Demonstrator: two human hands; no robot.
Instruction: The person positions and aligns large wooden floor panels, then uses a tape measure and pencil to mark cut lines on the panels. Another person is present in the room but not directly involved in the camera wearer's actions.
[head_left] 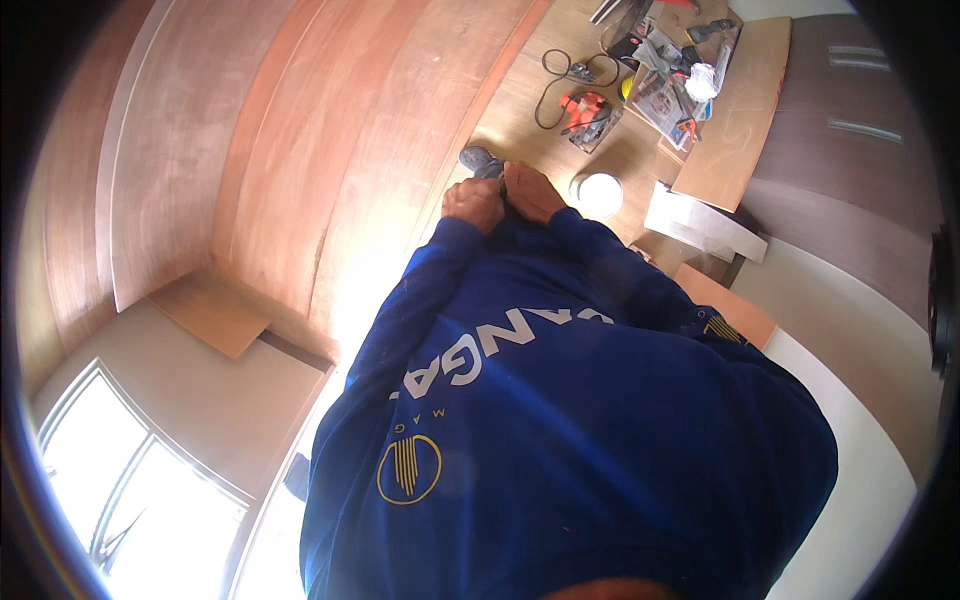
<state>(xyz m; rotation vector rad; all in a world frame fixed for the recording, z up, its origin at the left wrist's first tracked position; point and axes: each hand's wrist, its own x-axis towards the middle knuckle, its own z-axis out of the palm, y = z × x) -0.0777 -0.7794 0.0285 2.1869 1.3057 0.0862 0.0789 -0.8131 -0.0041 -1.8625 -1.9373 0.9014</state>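
Observation:
I look down along my blue sweatshirt (560, 420) with grey and yellow print. My left hand (474, 205) and my right hand (534, 190) are pressed together at my waist, just past the sweatshirt's hem. Only their backs show, with the fingers curled under. Something small and dark (505, 186) sits between them; I cannot tell what it is or whether they grip it. The toe of my grey shoe (480, 157) shows just beyond the hands on the wooden floor.
Tall reddish plywood panels (300, 150) fill the left. On the floor lie a red power tool (586, 112) with a black cord (558, 75), a white round tub (600, 195), a white box (700, 222), a plywood board (735, 110) and a heap of tools (668, 68). A window (130, 490) is lower left.

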